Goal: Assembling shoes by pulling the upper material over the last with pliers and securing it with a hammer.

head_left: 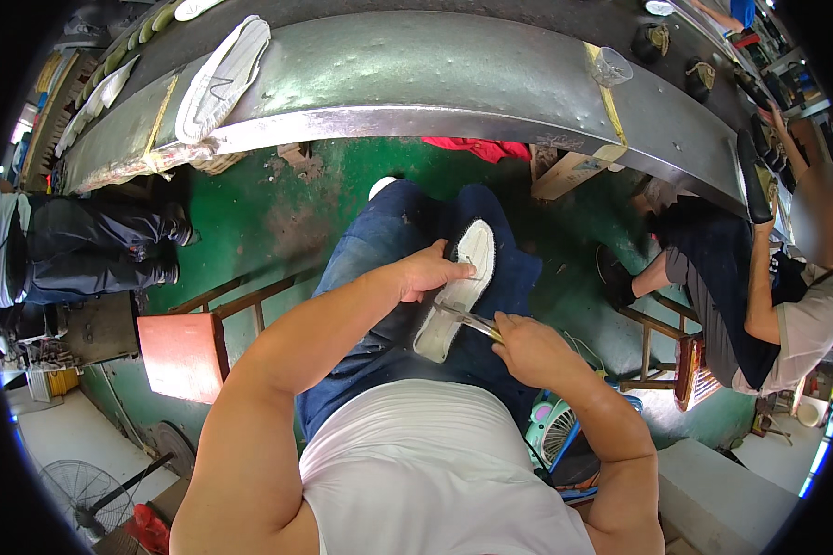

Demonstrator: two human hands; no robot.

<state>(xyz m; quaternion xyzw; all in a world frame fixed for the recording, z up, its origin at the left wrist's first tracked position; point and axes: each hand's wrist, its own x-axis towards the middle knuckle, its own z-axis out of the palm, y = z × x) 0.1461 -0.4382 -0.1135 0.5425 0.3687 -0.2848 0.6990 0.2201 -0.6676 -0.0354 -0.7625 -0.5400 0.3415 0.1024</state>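
Across my lap lies a shoe with its white sole [477, 248] facing up and a dark edge around the toe end. My left hand [428, 271] is closed around the shoe's side, its thumb pressed on the sole. In my right hand [533, 352] is the handle of a hammer [473, 322]. Its metal head rests at or just above the middle of the sole; I cannot tell whether they touch. My jeans [366, 250] lie under the shoe.
A metal-topped bench [416, 65] crosses ahead, bearing another white sole [222, 81] and a clear cup [611, 67]. A stool [183, 354] stands left, a small green fan [553, 424] near my right elbow. At right sits a co-worker [787, 314] holding a dark shoe [752, 176].
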